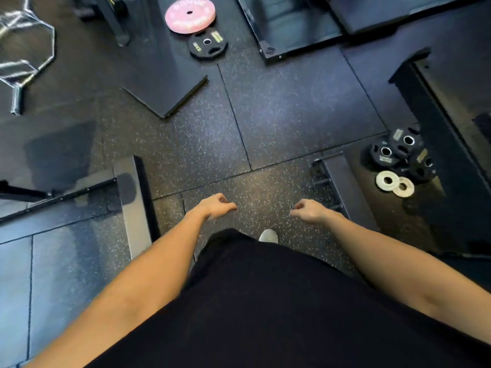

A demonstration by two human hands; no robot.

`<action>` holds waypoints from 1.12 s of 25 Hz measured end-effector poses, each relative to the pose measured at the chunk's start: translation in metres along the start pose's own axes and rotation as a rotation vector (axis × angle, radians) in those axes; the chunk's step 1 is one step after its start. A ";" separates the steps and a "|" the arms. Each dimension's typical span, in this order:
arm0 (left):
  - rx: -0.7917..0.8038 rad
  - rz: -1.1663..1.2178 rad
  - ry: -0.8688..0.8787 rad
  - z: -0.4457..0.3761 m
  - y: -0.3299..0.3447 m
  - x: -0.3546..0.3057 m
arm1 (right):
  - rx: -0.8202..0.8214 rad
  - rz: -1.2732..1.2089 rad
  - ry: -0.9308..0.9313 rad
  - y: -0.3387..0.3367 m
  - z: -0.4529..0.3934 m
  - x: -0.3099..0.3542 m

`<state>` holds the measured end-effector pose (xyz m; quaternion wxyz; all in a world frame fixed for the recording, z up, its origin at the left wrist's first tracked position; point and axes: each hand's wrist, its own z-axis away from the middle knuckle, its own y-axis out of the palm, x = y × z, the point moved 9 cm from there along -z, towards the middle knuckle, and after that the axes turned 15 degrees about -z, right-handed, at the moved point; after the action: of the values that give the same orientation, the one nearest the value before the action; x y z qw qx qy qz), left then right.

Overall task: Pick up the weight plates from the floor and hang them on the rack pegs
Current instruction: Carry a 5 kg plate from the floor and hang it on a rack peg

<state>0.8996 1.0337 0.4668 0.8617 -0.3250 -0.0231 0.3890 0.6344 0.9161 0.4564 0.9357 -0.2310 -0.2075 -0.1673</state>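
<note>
Bare and empty, both hands hang over the speckled rubber floor (279,107): the left hand (216,207) and right hand (309,211) have loosely curled fingers and grip nothing. Nearest the right hand, by the floor's right edge, black plates (398,152) lie overlapping in a cluster, with two white plates (394,181) touching them just in front. Well apart, toward the far edge, a pink plate (190,14) lies flat with a small black plate (207,43) partly under its near rim. All lie face up, bores pointing at the ceiling (round discs, so no long axis to speak of). No rack pegs can be clearly made out. Likely trouble: lifting a flat plate by its rim may let it slip onto fingers or the white shoe (268,236), and the overlapped ones could shift when one is pulled.
</note>
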 end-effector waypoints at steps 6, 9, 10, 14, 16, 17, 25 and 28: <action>0.010 0.009 -0.018 -0.094 -0.106 -0.010 | -0.006 -0.040 -0.013 -0.065 -0.092 0.102; 0.029 -0.043 0.027 -0.153 -0.173 -0.029 | -0.048 -0.064 -0.009 -0.098 -0.145 0.147; 0.018 -0.070 0.050 -0.176 -0.204 -0.039 | -0.066 -0.083 0.003 -0.110 -0.164 0.164; 0.006 -0.178 0.144 -0.250 -0.322 -0.088 | -0.133 -0.161 0.050 -0.159 -0.219 0.230; 0.015 -0.234 0.194 -0.282 -0.370 -0.117 | -0.195 -0.228 0.058 -0.189 -0.239 0.258; 0.020 -0.265 0.220 -0.294 -0.387 -0.132 | -0.218 -0.266 0.059 -0.203 -0.246 0.268; 0.083 -0.500 0.407 -0.417 -0.493 -0.304 | -0.329 -0.491 0.164 -0.335 -0.339 0.288; 0.099 -0.561 0.453 -0.454 -0.521 -0.375 | -0.362 -0.561 0.185 -0.393 -0.370 0.286</action>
<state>1.1124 0.2778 0.4903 0.9329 -0.3418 0.0989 0.0562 0.8348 0.3393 0.4335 0.8121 -0.3110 -0.1441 -0.4723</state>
